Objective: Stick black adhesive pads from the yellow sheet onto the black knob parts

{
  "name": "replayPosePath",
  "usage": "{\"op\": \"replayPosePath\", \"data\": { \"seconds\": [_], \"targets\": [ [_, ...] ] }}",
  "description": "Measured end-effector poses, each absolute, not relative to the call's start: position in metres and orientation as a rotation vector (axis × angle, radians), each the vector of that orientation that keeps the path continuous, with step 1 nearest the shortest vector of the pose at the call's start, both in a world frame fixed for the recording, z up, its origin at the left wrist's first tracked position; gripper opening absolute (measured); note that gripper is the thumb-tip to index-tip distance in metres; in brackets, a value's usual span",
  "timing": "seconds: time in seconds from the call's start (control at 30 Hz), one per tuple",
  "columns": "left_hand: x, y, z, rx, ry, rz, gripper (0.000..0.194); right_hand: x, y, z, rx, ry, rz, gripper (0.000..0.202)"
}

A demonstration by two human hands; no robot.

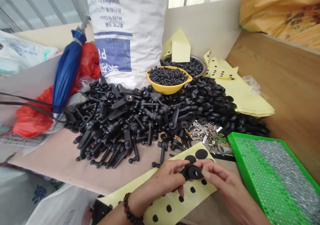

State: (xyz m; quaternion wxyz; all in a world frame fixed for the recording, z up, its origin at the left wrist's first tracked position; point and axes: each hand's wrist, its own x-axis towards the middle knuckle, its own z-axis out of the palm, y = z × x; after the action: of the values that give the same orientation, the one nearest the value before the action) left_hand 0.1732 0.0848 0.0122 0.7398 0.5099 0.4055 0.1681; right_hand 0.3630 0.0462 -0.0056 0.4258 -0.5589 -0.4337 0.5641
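Note:
My left hand (166, 178), with a beaded bracelet at the wrist, grips a black plastic part (194, 172) that has a round disc with a small metal piece at its middle. From the other side, the fingertips of my right hand (218, 175) pinch the disc's edge. Both hands are above a yellow sheet (172, 211) with black round stickers. Behind them a large heap of black plastic arms (120, 118) spreads over the table. Shiny metal clips (206, 135) lie in a small pile just beyond my hands.
A green tray (262, 185) of small metal pieces stands at the right. Behind the heap are a yellow bowl (167, 89) of black screws, a white sack (130, 28) and yellow sheets (250, 96). A blue umbrella (67, 71) leans at the left.

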Motion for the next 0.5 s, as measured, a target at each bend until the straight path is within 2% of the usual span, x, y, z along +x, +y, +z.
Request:
{"op": "replayPosePath", "data": {
  "seconds": [0.13,0.5],
  "targets": [
    [0.171,0.081,0.016,1.128,0.9,0.371,0.032,0.362,0.045,-0.005,-1.422,-1.103,1.384,0.033],
    [0.167,0.078,0.027,1.197,0.908,0.383,0.027,0.361,0.048,0.002,-1.464,-1.136,1.381,0.034]
  ]
}}
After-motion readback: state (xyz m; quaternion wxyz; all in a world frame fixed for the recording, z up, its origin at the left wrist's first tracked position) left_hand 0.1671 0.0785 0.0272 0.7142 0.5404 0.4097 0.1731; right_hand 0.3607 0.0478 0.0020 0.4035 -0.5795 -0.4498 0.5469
